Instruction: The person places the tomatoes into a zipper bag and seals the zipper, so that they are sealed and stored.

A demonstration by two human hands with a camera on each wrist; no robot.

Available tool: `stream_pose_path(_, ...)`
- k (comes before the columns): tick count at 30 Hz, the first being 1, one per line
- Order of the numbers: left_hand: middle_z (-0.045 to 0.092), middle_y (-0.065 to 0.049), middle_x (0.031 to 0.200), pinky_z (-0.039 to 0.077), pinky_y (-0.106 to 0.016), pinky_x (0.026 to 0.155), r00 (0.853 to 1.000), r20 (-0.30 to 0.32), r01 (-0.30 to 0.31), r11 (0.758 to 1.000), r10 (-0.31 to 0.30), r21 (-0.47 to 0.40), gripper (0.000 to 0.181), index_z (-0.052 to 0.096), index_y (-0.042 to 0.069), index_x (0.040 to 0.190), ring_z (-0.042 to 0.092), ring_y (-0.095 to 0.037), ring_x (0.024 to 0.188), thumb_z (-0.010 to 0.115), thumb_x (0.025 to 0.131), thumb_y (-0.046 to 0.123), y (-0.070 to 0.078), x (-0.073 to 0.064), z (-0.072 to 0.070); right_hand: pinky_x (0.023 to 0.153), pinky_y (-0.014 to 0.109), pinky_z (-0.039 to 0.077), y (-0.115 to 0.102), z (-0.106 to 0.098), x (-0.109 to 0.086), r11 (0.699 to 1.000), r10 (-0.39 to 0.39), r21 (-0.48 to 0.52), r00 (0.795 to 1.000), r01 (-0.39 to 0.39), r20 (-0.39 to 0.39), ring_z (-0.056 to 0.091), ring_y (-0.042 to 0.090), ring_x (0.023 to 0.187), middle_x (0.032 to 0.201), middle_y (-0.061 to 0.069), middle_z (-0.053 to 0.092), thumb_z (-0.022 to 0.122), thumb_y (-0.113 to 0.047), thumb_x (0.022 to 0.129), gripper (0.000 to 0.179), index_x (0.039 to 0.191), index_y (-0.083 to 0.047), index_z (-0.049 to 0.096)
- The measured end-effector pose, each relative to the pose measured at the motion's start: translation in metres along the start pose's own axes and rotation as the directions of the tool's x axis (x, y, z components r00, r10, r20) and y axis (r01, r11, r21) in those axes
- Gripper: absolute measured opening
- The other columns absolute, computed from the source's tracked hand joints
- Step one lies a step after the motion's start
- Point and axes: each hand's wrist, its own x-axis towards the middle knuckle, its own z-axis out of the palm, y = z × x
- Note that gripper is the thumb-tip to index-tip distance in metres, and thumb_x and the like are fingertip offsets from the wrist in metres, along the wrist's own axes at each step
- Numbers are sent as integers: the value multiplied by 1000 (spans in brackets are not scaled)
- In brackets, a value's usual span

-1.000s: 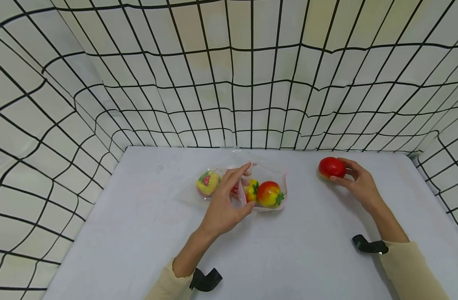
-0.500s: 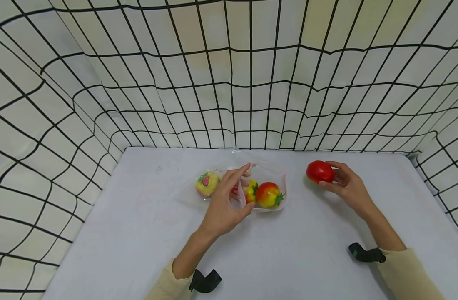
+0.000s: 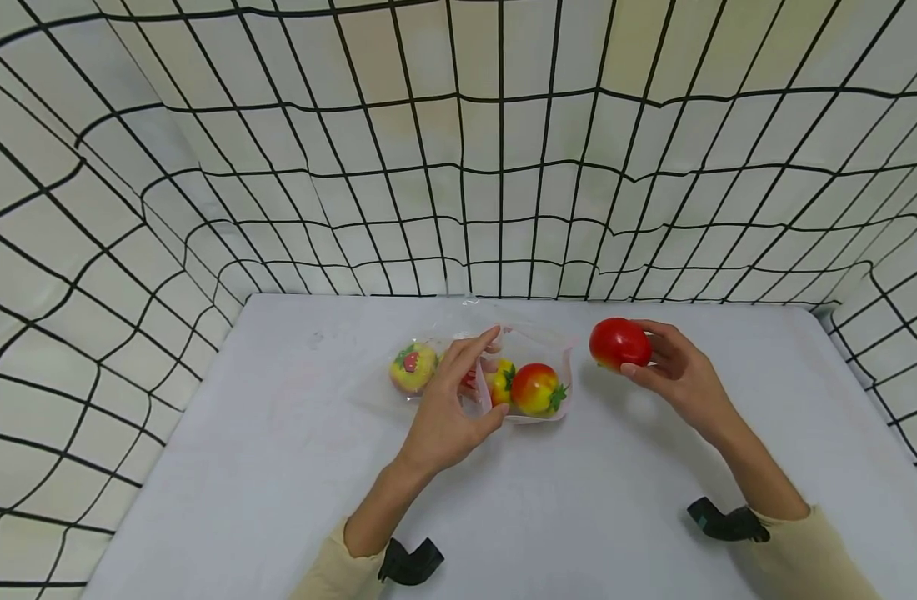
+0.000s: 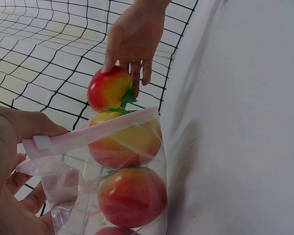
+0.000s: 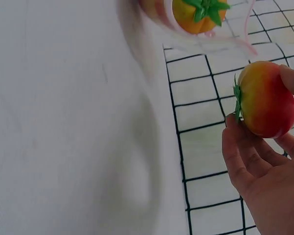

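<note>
In the head view my right hand (image 3: pixel 679 375) pinches a glossy red tomato (image 3: pixel 620 343) between thumb and fingers, above the table and right of a clear zip bag (image 3: pixel 567 367). The right wrist view shows the yellow side and green leaves of this tomato (image 5: pixel 266 100). My left hand (image 3: pixel 447 417) holds the bag by its pink-edged mouth, thumb at the near side. Inside are several red-and-yellow tomatoes, one of them (image 3: pixel 537 389) just within the mouth. The left wrist view has the bag's pink zip strip (image 4: pixel 98 129) beside my left thumb; the fingers are partly behind the plastic.
A white table (image 3: pixel 293 467) lies under both hands. Black wire mesh (image 3: pixel 503 225) stands along its back and at both sides. A yellowish round item (image 3: pixel 413 367) with a red-and-green print shows through the plastic left of my left hand.
My right hand has carried the tomato leftward, closer to the bag's mouth. The left hand and the bag have stayed in place.
</note>
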Motion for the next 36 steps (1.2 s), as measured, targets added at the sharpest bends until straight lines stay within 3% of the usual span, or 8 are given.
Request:
stream_pose_path(8, 54, 9, 144, 59, -27, 91, 1000, 7, 16, 1000, -16, 0, 87, 43, 30, 159, 56, -11, 122, 82, 83, 10, 1, 0, -1, 90, 12, 56, -18, 7, -7, 998, -51, 48, 998, 50, 22, 59, -7, 118, 146, 18, 55, 74, -11, 95, 65, 153, -10, 44)
stream_pose_path(14, 54, 7, 144, 58, -30, 97, 1000, 1, 8, 1000, -8, -4, 90, 42, 37, 158, 56, -12, 124, 83, 83, 8, 1, 1, -1, 91, 13, 56, -24, 10, -10, 996, -63, 70, 997, 60, 36, 59, -5, 121, 146, 5, 56, 73, -10, 95, 65, 153, -10, 44)
stream_pose_path(20, 56, 4, 143, 59, -27, 89, 1000, -4, -3, 1000, 3, -12, 91, 43, 37, 158, 57, -15, 122, 83, 82, 7, 1, 0, -1, 91, 13, 56, -31, 15, -12, 993, -86, 80, 995, 82, 41, 61, -1, 118, 143, -5, 58, 74, -7, 93, 65, 152, -10, 45)
stream_pose_path(27, 55, 5, 144, 58, -28, 94, 1000, -1, 5, 1000, -5, -10, 91, 42, 37, 158, 57, -14, 124, 83, 82, 7, 1, -1, -1, 91, 15, 57, -32, 21, -14, 994, -87, 75, 995, 83, 46, 62, 1, 117, 140, -6, 60, 77, -7, 91, 66, 150, -11, 47)
stream_pose_path(36, 55, 6, 143, 59, -27, 90, 1000, -3, -7, 1000, 7, -14, 91, 42, 41, 157, 56, -13, 124, 83, 82, 8, 1, 1, 0, 91, 18, 58, -32, 31, -17, 993, -115, 30, 990, 113, 77, 59, 4, 120, 137, -6, 61, 81, -11, 88, 64, 147, -17, 55)
